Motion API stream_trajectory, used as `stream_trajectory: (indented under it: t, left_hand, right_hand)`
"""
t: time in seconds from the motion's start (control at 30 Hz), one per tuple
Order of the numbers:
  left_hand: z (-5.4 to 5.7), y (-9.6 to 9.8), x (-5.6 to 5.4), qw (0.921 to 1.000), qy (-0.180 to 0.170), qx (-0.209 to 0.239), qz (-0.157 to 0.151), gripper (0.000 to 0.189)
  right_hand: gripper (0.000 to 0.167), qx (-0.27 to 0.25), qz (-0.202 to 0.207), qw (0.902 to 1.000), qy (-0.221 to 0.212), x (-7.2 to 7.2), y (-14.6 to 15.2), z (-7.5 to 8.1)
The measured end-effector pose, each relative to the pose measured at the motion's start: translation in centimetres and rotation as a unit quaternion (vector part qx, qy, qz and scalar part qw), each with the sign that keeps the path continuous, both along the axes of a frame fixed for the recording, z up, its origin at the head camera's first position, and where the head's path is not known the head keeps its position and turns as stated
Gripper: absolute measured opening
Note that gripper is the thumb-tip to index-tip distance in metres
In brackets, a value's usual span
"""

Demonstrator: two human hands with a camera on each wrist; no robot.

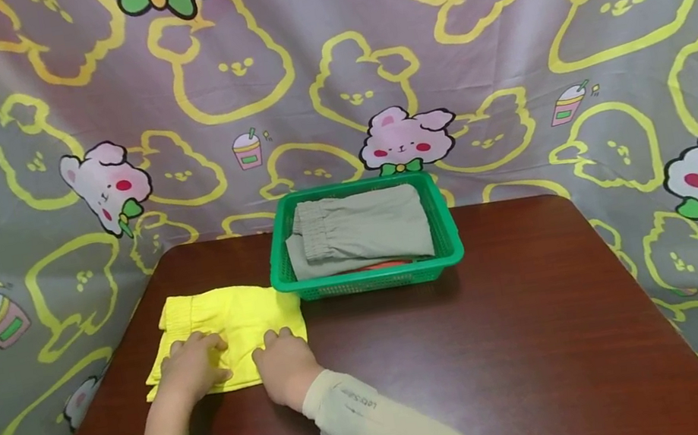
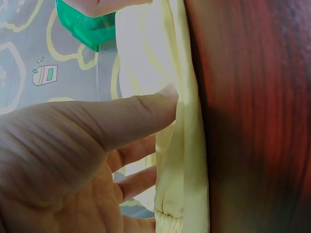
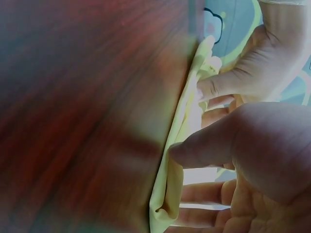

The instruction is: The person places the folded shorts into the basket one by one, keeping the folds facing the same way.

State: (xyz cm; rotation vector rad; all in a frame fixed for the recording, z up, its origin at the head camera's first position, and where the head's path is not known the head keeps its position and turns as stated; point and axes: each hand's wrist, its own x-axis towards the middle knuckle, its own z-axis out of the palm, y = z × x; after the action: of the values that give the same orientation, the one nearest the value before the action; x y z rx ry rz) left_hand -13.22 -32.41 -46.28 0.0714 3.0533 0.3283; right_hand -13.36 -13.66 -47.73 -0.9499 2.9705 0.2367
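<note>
Folded yellow shorts (image 1: 233, 310) with a gathered elastic waistband lie flat at the left of the table, their right end close to the green basket. On their near left part rests my left hand (image 1: 190, 367), fingers spread over the cloth. The left wrist view shows the left thumb (image 2: 141, 116) touching the layered near edge. My right hand (image 1: 287, 366) lies at the near right corner of the shorts. Its thumb (image 3: 204, 145) touches the folded edge in the right wrist view, with the fingers lying on top of the cloth.
A green plastic basket (image 1: 368, 274) stands at the back middle of the table (image 1: 516, 343). Folded grey pants (image 1: 370, 221) lie in it, with something orange-red (image 1: 385, 265) beneath. A patterned curtain (image 1: 488, 55) hangs behind and along both sides.
</note>
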Motion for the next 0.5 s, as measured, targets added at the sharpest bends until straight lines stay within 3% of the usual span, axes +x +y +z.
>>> stream_trajectory:
  t: [0.5]
  left_hand:
    - [-0.3, 0.0, 1.1, 0.9998, 0.015, 0.001, -0.009, 0.043]
  right_hand:
    - [0.028, 0.017, -0.003, 0.9998, -0.010, 0.9, 0.1, 0.2]
